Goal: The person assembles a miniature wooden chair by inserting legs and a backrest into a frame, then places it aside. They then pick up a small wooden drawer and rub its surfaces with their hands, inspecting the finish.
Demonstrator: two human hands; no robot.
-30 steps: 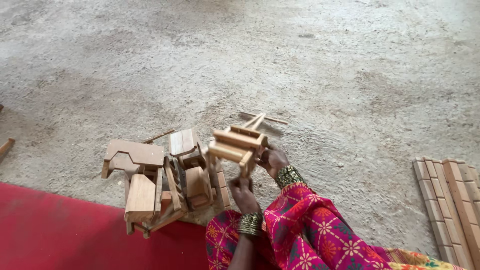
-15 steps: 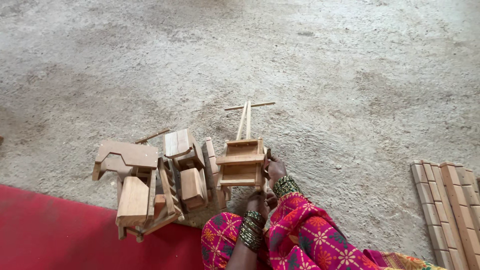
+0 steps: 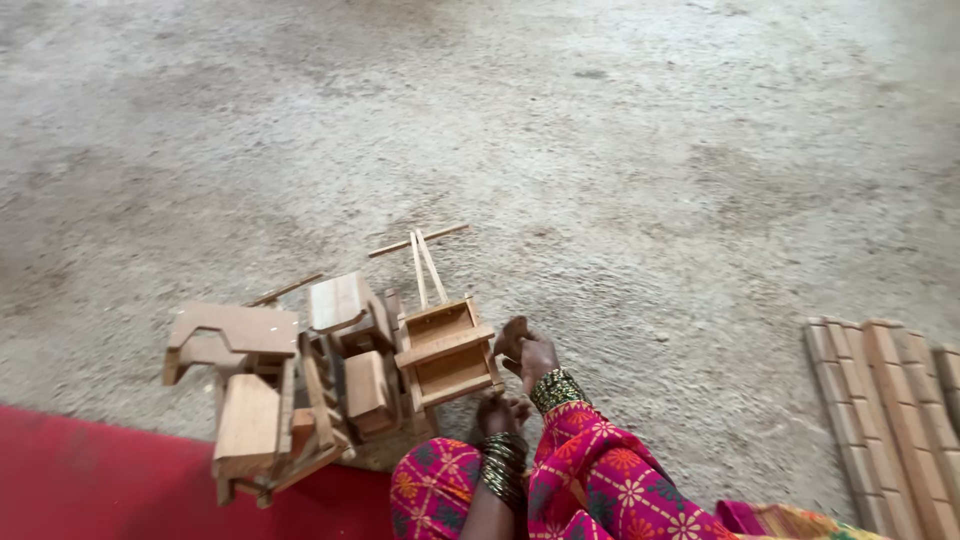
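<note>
Item: wooden cart (image 3: 445,352), small, unpainted, box-shaped with open slatted sides. It stands on the floor (image 3: 620,150) at the right edge of a cluster of wooden toys. Two thin shafts (image 3: 427,268) run from its far end and meet a crossbar (image 3: 417,240) lying on the ground.

Right hand (image 3: 528,350): at the cart's right side, touching or just beside its near corner; fingers curled. Whether the grip is clenched on the cart or only resting against it cannot be told. Gold bangles at the wrist.

Left hand (image 3: 495,412): just below the cart's near end, low to the floor, mostly hidden by wrist and bangles (image 3: 503,462); grip cannot be told.

Sleeves (image 3: 600,480): pink fabric with floral print, bottom centre.

Toy cluster (image 3: 290,390): several similar unpainted wooden pieces, touching one another just left of the cart, some tilted; one flat shaped board (image 3: 232,330) on top at left.

Red mat (image 3: 90,480): bottom left, under the near edge of the cluster.

Slats (image 3: 890,410): a row of wooden strips laid side by side at the right, well apart from the cart.

Floor: rough grey concrete.
</note>
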